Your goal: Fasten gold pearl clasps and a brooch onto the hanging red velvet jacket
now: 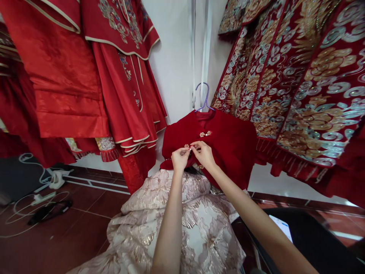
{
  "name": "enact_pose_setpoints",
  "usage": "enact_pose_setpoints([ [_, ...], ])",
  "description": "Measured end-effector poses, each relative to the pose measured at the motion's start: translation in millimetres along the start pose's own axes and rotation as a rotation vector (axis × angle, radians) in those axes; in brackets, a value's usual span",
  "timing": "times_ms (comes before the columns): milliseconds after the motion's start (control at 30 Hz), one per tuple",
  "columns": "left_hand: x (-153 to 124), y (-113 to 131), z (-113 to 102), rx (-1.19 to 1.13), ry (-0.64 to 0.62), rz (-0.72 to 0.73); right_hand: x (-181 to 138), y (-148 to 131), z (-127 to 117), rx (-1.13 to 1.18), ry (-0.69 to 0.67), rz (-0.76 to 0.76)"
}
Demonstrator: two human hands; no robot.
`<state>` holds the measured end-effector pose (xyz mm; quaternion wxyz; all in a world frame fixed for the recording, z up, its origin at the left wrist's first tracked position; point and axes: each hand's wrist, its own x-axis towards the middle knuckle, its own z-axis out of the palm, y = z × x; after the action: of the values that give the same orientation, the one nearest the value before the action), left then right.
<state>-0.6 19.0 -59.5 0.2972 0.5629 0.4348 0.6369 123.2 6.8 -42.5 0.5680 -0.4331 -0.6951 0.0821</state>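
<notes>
Red velvet jacket (234,133), one, on a purple hanger (205,101) ahead of you, before white upright posts (205,49); beaded closures down its front. Your left hand (180,157): fingers pinched narrow on the middle beaded closure (186,145). Your right hand (203,153): fingers likewise pinched at that closure, tips close beside the left's. Upper closure (205,134): above both hands. Pale floral fabric (208,232): bunched below the jacket, under your forearms. Phone (281,227), lit: at right, by your right forearm. Embroidered red garment (285,76): hanging at right.
</notes>
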Motion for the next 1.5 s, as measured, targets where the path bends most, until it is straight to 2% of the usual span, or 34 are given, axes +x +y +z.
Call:
enact_pose_setpoints([
  [200, -3.0, -8.7, -4.1, 0.052, -0.075, -0.006, -6.4, -0.9, -7.1, 0.069, -0.049, 0.051],
  [333, -22.7, -16.7, -14.1, 0.333, -0.076, -0.056, -43.5, 5.7, -27.7, 0.176, -0.101, 0.173],
  [400, -31.7, -18.9, -21.4, 0.427, -0.146, -0.054, -66.9, 13.6, -38.2, 0.114, -0.088, 0.207],
  [533, -40.4, -15.7, -31.3, 0.428, -0.317, -0.053, -96.8, 30.0, -44.7, 0.085, -0.064, 0.316],
  [633, -42.7, -8.2, -32.9, 0.494, -0.399, -0.034, -101.4, 32.7, -37.2, 0.114, -0.088, 0.335],
  [900, -47.7, 5.3, -37.5, 0.652, -0.434, -0.007, -103.9, 27.7, -21.3, 0.091, -0.068, 0.3],
  [1033, -48.4, 4.8, -39.3, 0.695, -0.412, -0.053, -103.7, 25.9, -23.5, 0.042, -0.097, 0.292],
  [1167, -49.8, 2.8, -38.2, 0.758, -0.372, -0.05, -102.4, 12.1, -26.1, 0.078, -0.175, 0.324],
  [1267, -49.6, 1.3, -37.4, 0.726, -0.367, -0.019, -102.5, -0.2, -22.9, 0.177, -0.169, 0.328],
  [1333, -48.3, 0.0, -37.2, 0.61, -0.405, -0.035, -102.9, -5.2, -17.3, 0.233, -0.12, 0.321],
  [1433, -45.6, -2.9, -36.4, 0.372, -0.46, -0.139, -103.0, -6.8, -6.9, 0.26, -0.062, 0.318],
  [1500, -44.5, -4.9, -34.8, 0.271, -0.451, -0.207, -102.6, -5.5, -1.2, 0.254, -0.043, 0.313],
])
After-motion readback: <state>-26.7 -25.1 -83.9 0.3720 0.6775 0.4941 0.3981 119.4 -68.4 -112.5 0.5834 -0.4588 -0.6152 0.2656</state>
